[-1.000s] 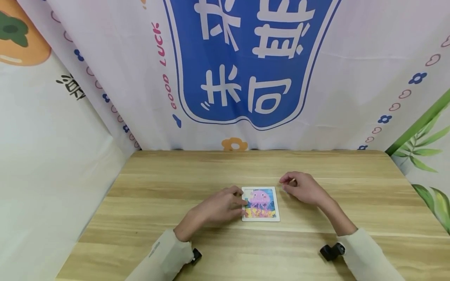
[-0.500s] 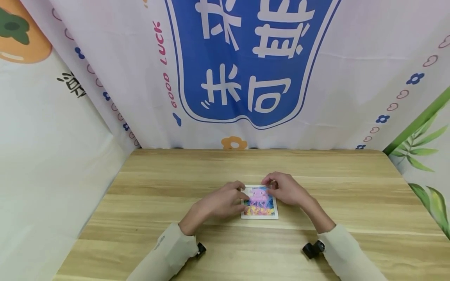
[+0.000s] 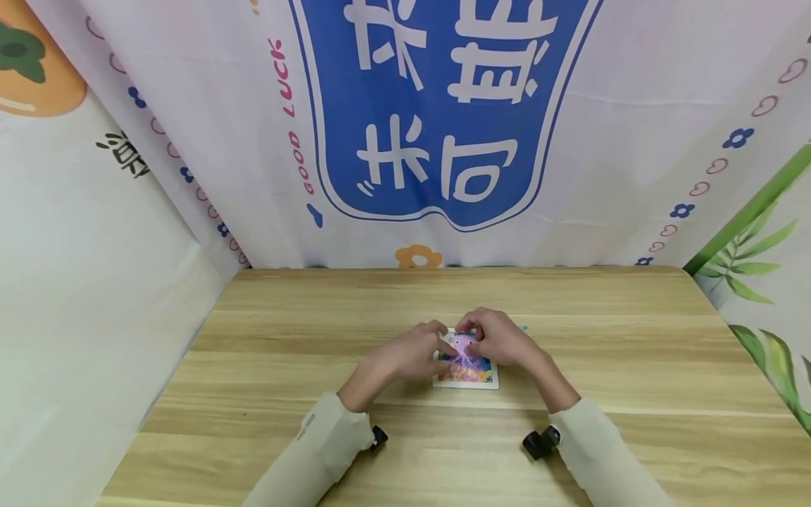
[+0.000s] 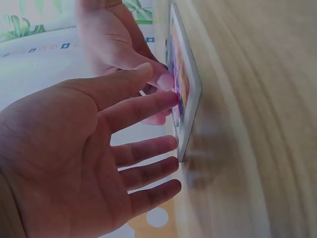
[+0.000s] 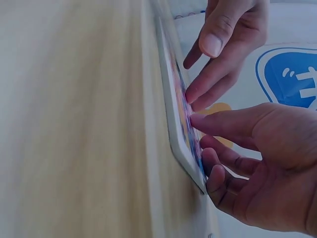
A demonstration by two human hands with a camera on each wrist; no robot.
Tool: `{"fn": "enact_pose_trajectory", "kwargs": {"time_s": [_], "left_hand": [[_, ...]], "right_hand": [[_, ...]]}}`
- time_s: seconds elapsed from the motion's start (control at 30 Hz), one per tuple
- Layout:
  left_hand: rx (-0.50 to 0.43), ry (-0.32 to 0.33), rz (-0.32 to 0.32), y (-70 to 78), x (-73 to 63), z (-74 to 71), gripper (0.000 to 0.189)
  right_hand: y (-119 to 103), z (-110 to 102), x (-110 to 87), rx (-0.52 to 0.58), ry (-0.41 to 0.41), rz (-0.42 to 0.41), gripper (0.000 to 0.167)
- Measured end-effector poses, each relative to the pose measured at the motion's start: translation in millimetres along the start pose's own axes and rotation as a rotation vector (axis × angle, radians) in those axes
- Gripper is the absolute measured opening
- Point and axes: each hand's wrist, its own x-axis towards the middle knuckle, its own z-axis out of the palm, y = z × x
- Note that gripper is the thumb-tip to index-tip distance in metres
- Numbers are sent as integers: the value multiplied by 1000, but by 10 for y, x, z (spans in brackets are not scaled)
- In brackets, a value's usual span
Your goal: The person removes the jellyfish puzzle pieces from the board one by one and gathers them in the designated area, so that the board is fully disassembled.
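Note:
A square jellyfish picture (image 3: 478,377) in a white frame lies flat on the table. From its left side my left hand (image 3: 415,352) reaches over it; in the left wrist view the fingers are spread and nearly straight, the index fingertip on the picture. My right hand (image 3: 500,339) covers the picture's upper right part. Its thumb (image 5: 218,121) touches the picture in the right wrist view, while the other fingers bend at the frame's edge. Whether a small piece sits under those fingertips is hidden. A small blue sliver (image 3: 523,328) shows just beyond the right hand.
The wood-grain table (image 3: 317,310) stands against a printed cloth (image 3: 602,141) at the back. Another cloth (image 3: 95,246) hangs along the left, and a leaf-printed one (image 3: 750,267) on the right. Each sleeve carries a black wrist device (image 3: 541,442).
My right hand has moved left from beside the frame to over the picture. My left hand has crept slightly further over it. The blue sliver has come into sight behind the right hand.

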Motion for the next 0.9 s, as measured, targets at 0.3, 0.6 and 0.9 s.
{"fn": "enact_pose_trajectory", "kwargs": {"time_s": [0.3,0.6,0.9], "left_hand": [[-32,22,3,-54,-4,-42,32],[-38,47,58,-120,-25,-6,30],[-33,52,70,-163,-18,3,32]], "right_hand": [[-9,-4,42,-31,21,-9,27],[30,10,18,-30,18,-16,27],[14,19,-6,-60,42,-28,26]]}}
